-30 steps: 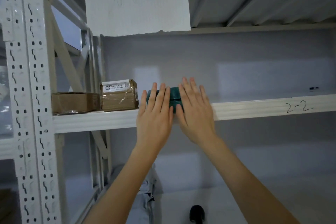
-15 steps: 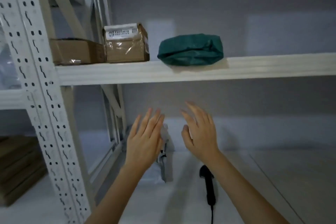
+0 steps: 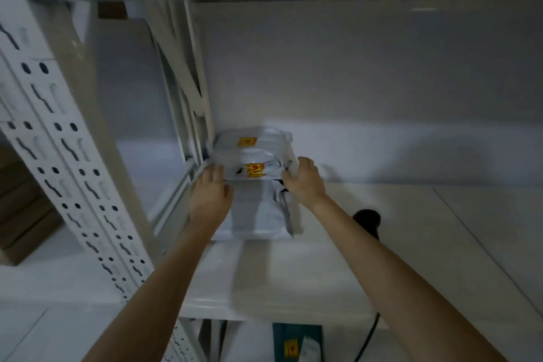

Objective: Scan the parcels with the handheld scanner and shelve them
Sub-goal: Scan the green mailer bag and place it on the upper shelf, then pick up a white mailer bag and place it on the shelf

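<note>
At back-left corner of the shelf (image 3: pixel 338 273), head view: left hand (image 3: pixel 210 197) and right hand (image 3: pixel 305 182) are gripping opposite sides of the top grey parcel (image 3: pixel 249 153), sitting on a stack of parcels (image 3: pixel 258 214). Scanner (image 3: pixel 368 222) is lying just right of the stack; open room is running right to the far edge.

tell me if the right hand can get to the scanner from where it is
Probably yes. The scanner lies on the shelf just beside the right forearm, with nothing over it. The right hand is on the grey parcel and would have to let go and pull back.
</note>
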Available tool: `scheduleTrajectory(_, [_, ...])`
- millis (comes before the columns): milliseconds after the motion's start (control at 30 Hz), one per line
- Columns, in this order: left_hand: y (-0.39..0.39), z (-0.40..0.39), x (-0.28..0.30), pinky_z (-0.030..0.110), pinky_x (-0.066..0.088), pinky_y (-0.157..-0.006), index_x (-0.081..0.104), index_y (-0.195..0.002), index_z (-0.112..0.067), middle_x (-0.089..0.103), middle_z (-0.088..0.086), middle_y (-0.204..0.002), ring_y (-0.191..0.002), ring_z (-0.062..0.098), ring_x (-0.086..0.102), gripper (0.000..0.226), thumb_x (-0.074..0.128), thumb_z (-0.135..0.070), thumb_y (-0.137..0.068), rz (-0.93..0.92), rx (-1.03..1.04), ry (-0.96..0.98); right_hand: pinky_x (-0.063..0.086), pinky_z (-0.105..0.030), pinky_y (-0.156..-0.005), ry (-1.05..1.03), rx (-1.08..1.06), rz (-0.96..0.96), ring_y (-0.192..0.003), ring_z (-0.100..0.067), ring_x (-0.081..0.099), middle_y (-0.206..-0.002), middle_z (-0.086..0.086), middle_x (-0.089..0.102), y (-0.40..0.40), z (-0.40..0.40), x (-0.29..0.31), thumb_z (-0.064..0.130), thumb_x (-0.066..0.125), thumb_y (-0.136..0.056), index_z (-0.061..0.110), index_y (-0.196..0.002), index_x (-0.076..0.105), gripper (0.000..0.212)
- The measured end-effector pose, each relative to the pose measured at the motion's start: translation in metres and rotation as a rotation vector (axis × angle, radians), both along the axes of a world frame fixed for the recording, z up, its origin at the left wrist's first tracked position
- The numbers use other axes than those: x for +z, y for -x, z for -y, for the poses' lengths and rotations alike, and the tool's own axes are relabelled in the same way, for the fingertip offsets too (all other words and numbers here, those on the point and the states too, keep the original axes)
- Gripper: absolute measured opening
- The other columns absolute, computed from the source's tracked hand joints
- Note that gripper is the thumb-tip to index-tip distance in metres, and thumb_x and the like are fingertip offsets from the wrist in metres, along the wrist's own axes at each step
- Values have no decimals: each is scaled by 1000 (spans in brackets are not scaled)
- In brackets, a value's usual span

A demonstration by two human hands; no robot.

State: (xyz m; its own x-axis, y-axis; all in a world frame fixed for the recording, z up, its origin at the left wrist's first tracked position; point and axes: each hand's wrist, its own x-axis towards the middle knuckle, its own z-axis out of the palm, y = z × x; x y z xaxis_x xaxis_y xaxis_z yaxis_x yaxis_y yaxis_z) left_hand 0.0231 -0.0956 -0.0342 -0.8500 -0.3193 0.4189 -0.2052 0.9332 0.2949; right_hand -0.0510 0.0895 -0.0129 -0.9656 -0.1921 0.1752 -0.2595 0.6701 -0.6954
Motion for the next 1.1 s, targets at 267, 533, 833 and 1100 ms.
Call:
scheduleTrajectory(267, [74, 24, -4, 41, 27, -109, 20, -147, -2, 27, 19, -152, -137, 34, 31, 67, 52, -27, -93, 85, 32, -238, 41, -28, -80, 320, -30, 300, -109, -23, 55, -120, -5, 53, 66, 45, -20, 26, 62, -81, 2, -124, 46, 51])
scheduleTrajectory(533, [115, 46, -6, 44, 32, -109, 23, -146, -7, 30, 17, -149, -135, 35, 35, 77, 63, -29, -84, 142, 39, -349, 45, -33, -96, 519, 10, 335, -122, -26, 52, -136, -10, 49, 95, 60, -35, 10, 69, -79, 8, -141, 29, 74])
scheduleTrajectory(833, [110, 46, -3, 41, 38, -105, 38, -141, -17, 41, 7, -143, -125, 28, 47, 80, 76, -30, -71, -113, -29, -501, 41, -35, -104, 419, 110, 119, -130, -23, 43, -147, -3, 37, 97, 51, -37, -3, 69, -73, 20, -151, 8, 102])
scheduleTrajectory(1100, [100, 41, 21, 39, 43, -104, 34, -142, -26, 33, 2, -142, -127, 23, 43, 93, 83, -37, -64, -212, -139, -544, 40, -39, -102, -31, 196, -394, -115, -32, 52, -128, -13, 54, 89, 14, -12, 13, 80, -59, 15, -150, 11, 114])
